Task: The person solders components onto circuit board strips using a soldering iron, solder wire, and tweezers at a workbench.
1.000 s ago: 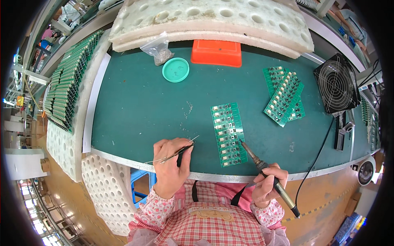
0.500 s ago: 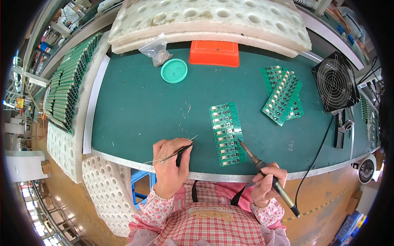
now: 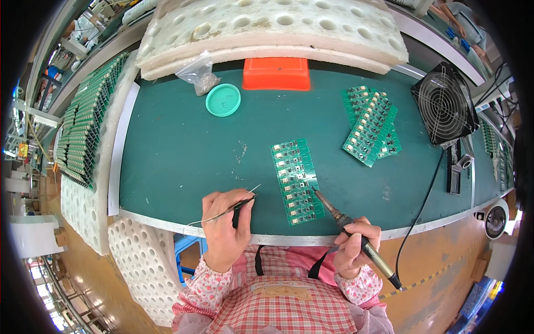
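Observation:
A green circuit board panel [image 3: 296,180] lies on the green mat near the table's front edge. My right hand [image 3: 356,246] grips a soldering iron [image 3: 340,219], its tip touching the panel's right edge. To the left of the panel, my left hand [image 3: 223,225] holds a thin solder wire [image 3: 245,197] and a dark tool, both pointing toward the panel but apart from it.
A stack of green boards [image 3: 371,124] lies at the right, a black fan [image 3: 446,102] beyond it. An orange box [image 3: 276,73], a teal lid [image 3: 223,100] and a plastic bag [image 3: 198,72] sit at the back. White foam trays [image 3: 267,28] and racked boards [image 3: 83,122] border the mat.
The soldering iron tip has shifted slightly along the panel's right edge. My left hand has stayed nearly still.

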Motion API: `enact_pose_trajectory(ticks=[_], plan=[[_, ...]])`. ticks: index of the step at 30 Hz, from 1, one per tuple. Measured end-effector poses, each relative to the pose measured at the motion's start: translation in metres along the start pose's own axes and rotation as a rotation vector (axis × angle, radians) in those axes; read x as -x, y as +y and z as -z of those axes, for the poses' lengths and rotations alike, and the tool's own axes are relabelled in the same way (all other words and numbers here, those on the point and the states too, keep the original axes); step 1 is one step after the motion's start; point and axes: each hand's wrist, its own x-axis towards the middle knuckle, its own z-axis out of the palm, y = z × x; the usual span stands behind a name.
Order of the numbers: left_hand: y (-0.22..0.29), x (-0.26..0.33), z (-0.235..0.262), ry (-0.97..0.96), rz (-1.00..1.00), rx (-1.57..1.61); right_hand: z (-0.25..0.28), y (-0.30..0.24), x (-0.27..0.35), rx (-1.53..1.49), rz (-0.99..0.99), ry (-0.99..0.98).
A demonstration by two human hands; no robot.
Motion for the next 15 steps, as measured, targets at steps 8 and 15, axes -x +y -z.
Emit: enact_pose_trajectory(ticks=[8, 15], plan=[[0.021, -0.006, -0.025, -0.081, 0.039, 0.282, 0.000, 0.001, 0.001, -0.051, -0.020, 0.006], [0.023, -0.002, -0.028, -0.103, 0.018, 0.250, 0.002, 0.002, 0.001, -0.052, -0.016, -0.001]])
